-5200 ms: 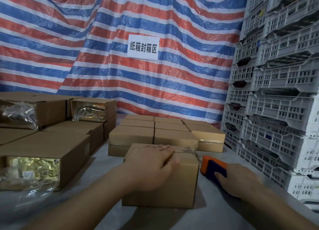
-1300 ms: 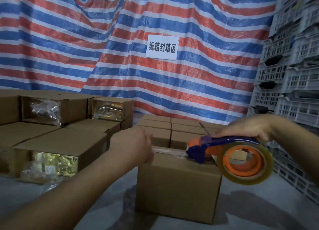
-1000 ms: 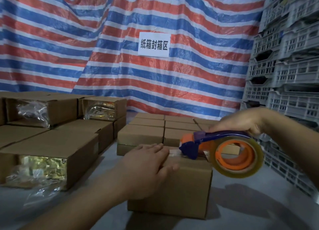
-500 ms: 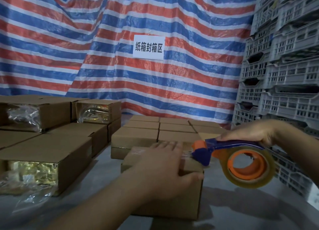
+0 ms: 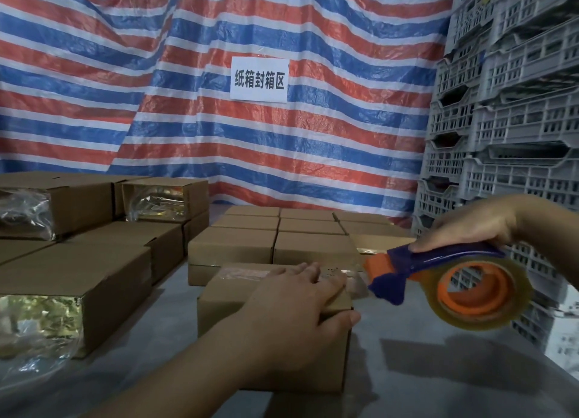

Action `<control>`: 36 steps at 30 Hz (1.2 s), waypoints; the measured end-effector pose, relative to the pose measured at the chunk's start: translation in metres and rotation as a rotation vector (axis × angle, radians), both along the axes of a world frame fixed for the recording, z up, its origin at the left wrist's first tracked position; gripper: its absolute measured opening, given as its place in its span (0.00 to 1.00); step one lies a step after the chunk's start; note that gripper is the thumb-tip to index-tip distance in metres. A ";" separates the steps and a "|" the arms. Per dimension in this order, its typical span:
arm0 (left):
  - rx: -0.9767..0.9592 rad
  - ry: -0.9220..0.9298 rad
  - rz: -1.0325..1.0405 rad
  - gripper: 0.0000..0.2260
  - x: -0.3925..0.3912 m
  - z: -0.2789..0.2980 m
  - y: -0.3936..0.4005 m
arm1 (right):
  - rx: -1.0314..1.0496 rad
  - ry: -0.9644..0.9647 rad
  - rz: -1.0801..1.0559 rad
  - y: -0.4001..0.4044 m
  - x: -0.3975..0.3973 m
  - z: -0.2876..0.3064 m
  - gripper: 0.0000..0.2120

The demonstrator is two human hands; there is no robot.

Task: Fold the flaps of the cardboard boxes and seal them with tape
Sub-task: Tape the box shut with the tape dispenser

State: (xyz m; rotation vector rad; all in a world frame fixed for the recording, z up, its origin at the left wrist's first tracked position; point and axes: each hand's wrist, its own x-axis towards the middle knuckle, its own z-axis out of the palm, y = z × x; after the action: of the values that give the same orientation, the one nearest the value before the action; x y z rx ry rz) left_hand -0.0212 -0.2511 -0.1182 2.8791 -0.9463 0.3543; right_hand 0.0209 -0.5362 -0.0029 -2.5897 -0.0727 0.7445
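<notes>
In the lower middle of the frame the left hand lies flat with straight fingers on top of the cardboard box. At the right, the right hand grips the handle of the tape dispenser, its blue nose just beside the box's right top edge.

A white sign on the striped tarp reads, as far as visible, "纸箱封箱区".

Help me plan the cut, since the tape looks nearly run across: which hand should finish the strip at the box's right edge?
Probably the right hand: it grips the tape dispenser, whose head sits just past the cardboard box's right edge. The left hand lies flat on top, steadying the box.
</notes>
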 end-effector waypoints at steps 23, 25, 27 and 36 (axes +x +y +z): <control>0.042 -0.062 0.004 0.28 0.002 -0.003 0.002 | -0.945 -0.547 0.039 0.058 -0.031 -0.052 0.21; 0.034 -0.068 -0.002 0.28 0.003 -0.003 0.002 | -0.877 -0.766 -0.037 0.044 -0.028 -0.079 0.22; 0.033 -0.070 -0.006 0.28 0.004 -0.003 0.002 | -0.740 -0.886 -0.139 0.037 -0.025 -0.109 0.21; 0.053 -0.083 0.007 0.28 0.004 -0.004 0.001 | -0.665 -0.793 -0.351 0.030 -0.031 -0.168 0.26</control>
State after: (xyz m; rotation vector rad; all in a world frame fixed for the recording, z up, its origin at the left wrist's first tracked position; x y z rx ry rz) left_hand -0.0171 -0.2497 -0.1219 2.9363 -0.9733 0.4601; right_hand -0.0103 -0.5061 -0.1714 -3.2172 0.4475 -0.5000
